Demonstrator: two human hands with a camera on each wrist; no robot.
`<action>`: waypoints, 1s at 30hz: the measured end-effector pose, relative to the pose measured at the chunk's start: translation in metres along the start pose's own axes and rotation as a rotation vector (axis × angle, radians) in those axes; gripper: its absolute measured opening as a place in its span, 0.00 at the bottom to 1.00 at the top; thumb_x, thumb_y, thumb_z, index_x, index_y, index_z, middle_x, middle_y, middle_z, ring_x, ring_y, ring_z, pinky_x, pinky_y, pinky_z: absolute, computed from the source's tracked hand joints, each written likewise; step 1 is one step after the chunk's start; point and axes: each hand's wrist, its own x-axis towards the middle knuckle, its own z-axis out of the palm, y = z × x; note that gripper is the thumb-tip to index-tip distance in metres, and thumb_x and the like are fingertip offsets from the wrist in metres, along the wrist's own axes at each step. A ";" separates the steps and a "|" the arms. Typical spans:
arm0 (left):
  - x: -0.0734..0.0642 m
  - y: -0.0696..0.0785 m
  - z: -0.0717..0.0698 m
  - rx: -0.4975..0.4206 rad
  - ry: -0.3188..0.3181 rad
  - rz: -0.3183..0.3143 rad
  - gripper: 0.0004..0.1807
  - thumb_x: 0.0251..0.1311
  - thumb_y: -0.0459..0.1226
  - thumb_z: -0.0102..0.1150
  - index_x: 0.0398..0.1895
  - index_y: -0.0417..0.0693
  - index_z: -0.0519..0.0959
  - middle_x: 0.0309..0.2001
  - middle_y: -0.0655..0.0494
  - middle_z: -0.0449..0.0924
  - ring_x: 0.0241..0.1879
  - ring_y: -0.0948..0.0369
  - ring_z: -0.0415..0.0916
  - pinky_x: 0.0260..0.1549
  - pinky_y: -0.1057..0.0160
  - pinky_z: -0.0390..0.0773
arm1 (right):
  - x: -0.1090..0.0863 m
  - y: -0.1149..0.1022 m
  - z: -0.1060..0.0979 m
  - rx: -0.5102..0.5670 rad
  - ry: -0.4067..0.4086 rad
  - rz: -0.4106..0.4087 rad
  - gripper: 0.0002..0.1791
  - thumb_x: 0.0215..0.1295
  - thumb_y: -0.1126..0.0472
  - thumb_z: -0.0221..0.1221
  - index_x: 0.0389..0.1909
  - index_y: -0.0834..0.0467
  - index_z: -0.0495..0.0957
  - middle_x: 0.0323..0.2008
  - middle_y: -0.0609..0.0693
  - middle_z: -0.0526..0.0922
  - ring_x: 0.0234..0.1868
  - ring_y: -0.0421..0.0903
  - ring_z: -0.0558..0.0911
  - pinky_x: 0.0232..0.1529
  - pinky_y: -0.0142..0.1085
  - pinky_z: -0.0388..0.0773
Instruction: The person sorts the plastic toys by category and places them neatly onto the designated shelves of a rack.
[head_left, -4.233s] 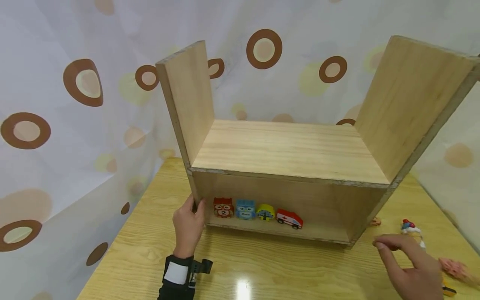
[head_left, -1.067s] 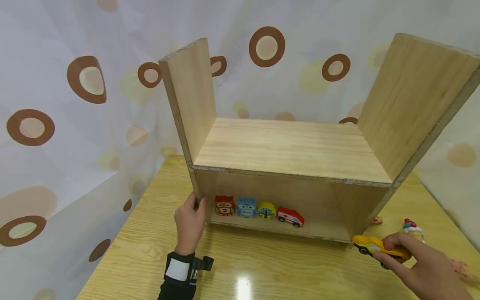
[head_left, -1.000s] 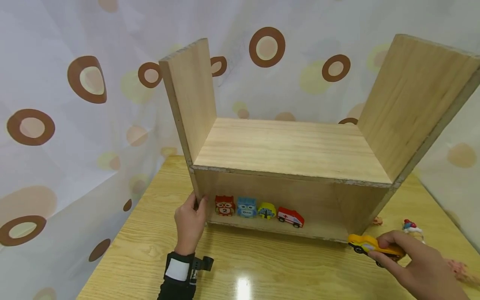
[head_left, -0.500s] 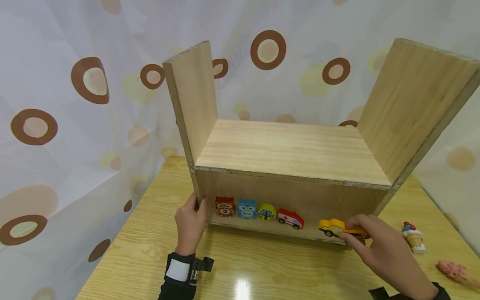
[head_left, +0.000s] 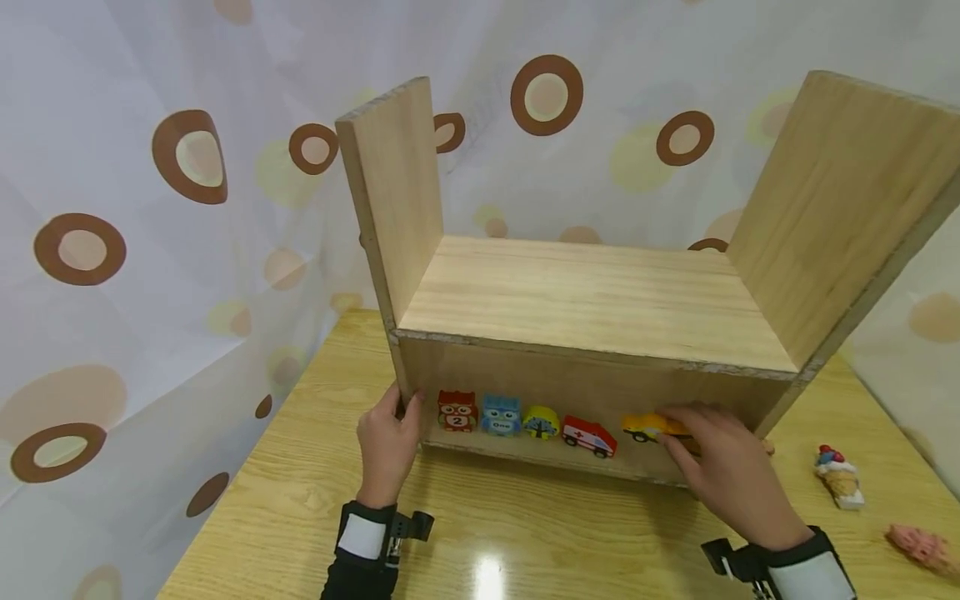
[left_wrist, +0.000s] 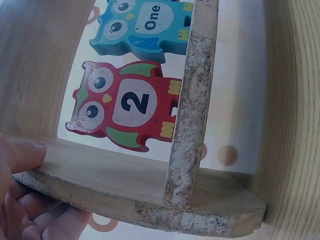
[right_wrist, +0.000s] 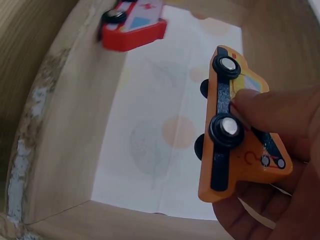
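Note:
My right hand (head_left: pixel 731 475) pinches a yellow-orange toy car (right_wrist: pixel 247 157) between thumb and fingers. It is inside the lower compartment of a wooden shelf (head_left: pixel 592 292), toward the right end. My left hand (head_left: pixel 388 446) grips the shelf's left side panel (left_wrist: pixel 100 190), thumb inside and fingers outside. Left to right in the same compartment stand a red owl block marked 2 (head_left: pixel 457 412), a blue owl block marked One (head_left: pixel 501 415), a yellow tree block (head_left: pixel 542 422) and a red-and-white toy ambulance (head_left: pixel 589 436). A gap separates the car from the ambulance.
The shelf stands on a wood-grain table (head_left: pixel 570 550), its upper level open at the top between two side panels. On the table to the right lie an ice-cream-cone figure (head_left: pixel 840 477) and a pink object (head_left: pixel 918 543). A patterned cloth (head_left: pixel 262 250) hangs behind.
The right hand, first without anything in it, has taken the yellow-orange car and carried it leftward from beside the shelf into the lower compartment. The left hand keeps its grip on the side panel.

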 end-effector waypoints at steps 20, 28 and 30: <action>0.002 0.002 0.001 0.005 0.002 -0.006 0.13 0.67 0.38 0.60 0.46 0.37 0.83 0.40 0.38 0.88 0.35 0.47 0.88 0.29 0.48 0.86 | 0.001 0.015 0.038 -0.053 -0.131 0.043 0.15 0.52 0.71 0.70 0.42 0.66 0.80 0.37 0.60 0.85 0.37 0.55 0.82 0.36 0.51 0.81; 0.002 0.002 -0.001 0.008 0.012 0.002 0.12 0.67 0.38 0.60 0.45 0.37 0.83 0.39 0.38 0.88 0.33 0.47 0.88 0.27 0.49 0.85 | 0.000 0.014 0.041 -0.052 -0.184 0.063 0.15 0.51 0.71 0.70 0.41 0.66 0.80 0.37 0.59 0.84 0.38 0.53 0.82 0.36 0.49 0.80; 0.001 0.002 -0.001 0.010 0.014 0.009 0.12 0.67 0.37 0.60 0.45 0.36 0.83 0.38 0.38 0.88 0.33 0.48 0.88 0.26 0.50 0.85 | -0.001 0.015 0.042 -0.061 -0.199 0.066 0.15 0.51 0.71 0.70 0.40 0.65 0.80 0.36 0.58 0.84 0.36 0.52 0.81 0.35 0.48 0.80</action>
